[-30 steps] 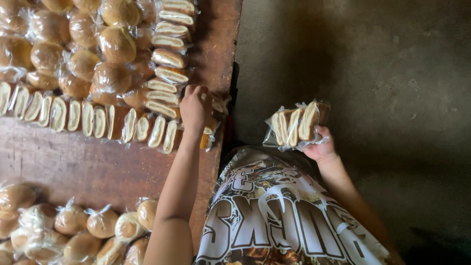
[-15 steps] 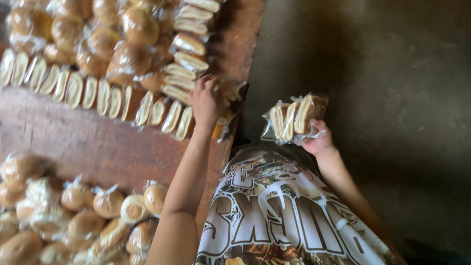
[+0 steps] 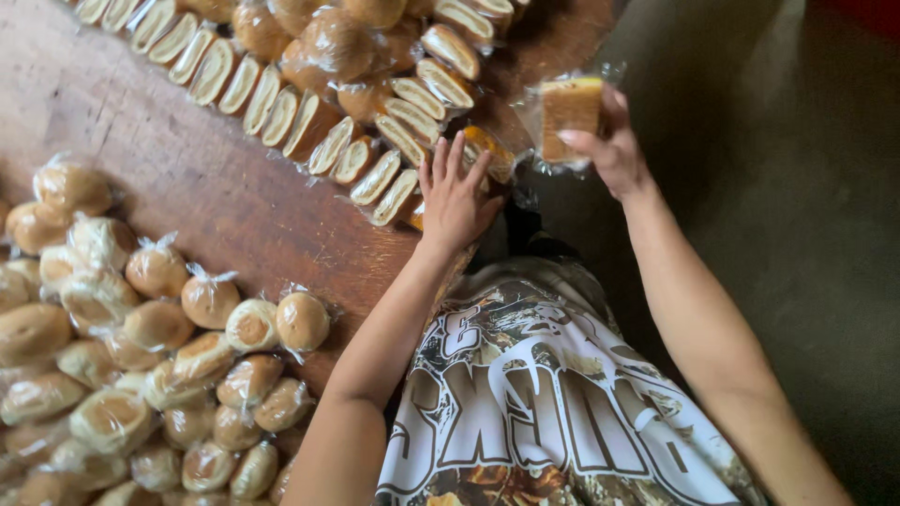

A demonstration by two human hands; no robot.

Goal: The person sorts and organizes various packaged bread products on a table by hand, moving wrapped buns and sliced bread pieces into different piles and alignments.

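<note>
The right hand point(image 3: 614, 141) is clamped on a clear bag point(image 3: 565, 117) of sliced bread, held in the air off the table's point(image 3: 187, 178) edge, apart from the rows, thumb on the front to keep the slices together. The left hand point(image 3: 457, 192) lies flat, fingers spread and holding nothing, on the near end of a row of bagged slices point(image 3: 375, 173), seemingly steadying it. Bagged buns point(image 3: 141, 347) pile up at the lower left, each bag apparently tied at the top.

A worn, dark brown wooden table point(image 3: 178, 178) stands beside a dim grey concrete floor point(image 3: 797, 215).
</note>
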